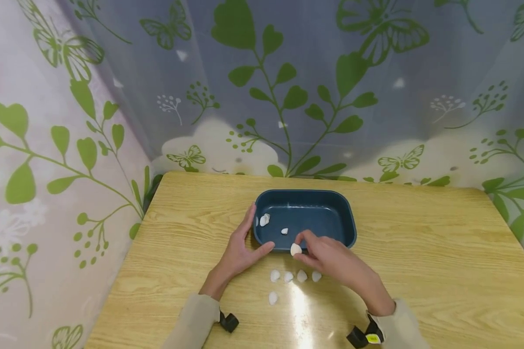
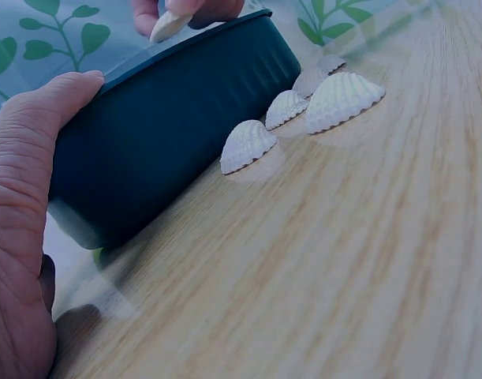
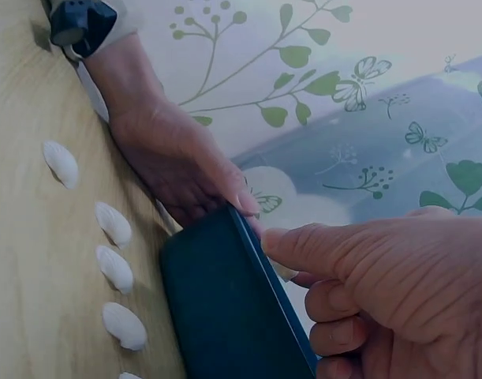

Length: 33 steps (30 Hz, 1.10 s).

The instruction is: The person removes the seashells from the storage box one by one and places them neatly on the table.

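Between thumb and fingertips my right hand (image 1: pixel 332 257) pinches a white seashell (image 1: pixel 296 249) over the near rim of a dark blue plastic basin (image 1: pixel 305 195). My left hand (image 1: pixel 241 247) rests against the basin's left end, fingers straight along its side and thumb (image 2: pixel 71 88) on the near rim. Inside the basin, shells (image 1: pixel 265 220) lie at the left and a small shell (image 1: pixel 285 231) lies nearer the middle. On the table in front, ribbed white shells (image 1: pixel 302 276) form a short row, with a single shell (image 1: pixel 273 297) closer to me.
The basin stands on a light wood-grain table (image 1: pixel 419 252). Behind the table and to its left hangs a curtain (image 1: pixel 314 97) printed with green leaves and butterflies. Each wrist wears a black strap (image 1: pixel 229 322) with a small device.
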Each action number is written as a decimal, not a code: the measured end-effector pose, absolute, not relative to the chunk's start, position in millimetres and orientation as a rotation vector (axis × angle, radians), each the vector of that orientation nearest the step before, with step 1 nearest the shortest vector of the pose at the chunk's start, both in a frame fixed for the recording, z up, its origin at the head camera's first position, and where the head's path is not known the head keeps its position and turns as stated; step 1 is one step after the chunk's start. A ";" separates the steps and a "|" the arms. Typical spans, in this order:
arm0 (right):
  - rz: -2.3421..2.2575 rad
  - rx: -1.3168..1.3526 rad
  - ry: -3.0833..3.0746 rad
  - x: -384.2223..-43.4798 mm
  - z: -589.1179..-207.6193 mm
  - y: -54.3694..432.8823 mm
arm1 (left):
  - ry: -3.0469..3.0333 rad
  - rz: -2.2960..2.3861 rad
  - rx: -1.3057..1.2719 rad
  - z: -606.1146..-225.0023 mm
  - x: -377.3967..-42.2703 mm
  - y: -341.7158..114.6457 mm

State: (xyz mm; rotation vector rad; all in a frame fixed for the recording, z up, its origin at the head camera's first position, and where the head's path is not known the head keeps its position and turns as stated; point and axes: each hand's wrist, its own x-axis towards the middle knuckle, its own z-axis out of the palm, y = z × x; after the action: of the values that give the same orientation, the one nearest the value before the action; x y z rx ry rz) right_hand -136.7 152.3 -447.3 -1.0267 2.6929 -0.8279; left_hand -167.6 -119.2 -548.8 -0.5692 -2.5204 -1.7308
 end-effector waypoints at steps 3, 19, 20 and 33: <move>-0.837 -1.048 2.681 -129.1 -447.7 151.8 | -2.527 -1.731 -0.569 -548.4 -167.4 -119.8; -0.780 -1.154 2.681 -97.6 -483.7 145.2 | -2.516 -1.723 -0.572 -546.9 -168.4 -119.6; -0.778 -1.149 2.673 -95.7 -485.6 144.8 | -2.514 -1.724 -0.575 -546.6 -168.4 -119.6; -0.660 -1.139 2.660 -82.9 -494.5 134.2 | -2.506 -1.740 -0.581 -546.7 -167.5 -119.3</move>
State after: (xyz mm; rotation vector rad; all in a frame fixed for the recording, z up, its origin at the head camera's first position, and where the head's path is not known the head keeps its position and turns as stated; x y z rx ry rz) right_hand -82.9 134.2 -494.5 -1.1391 2.6598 -0.6605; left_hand -167.5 -119.3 -546.7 -0.5814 -2.5061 -1.7397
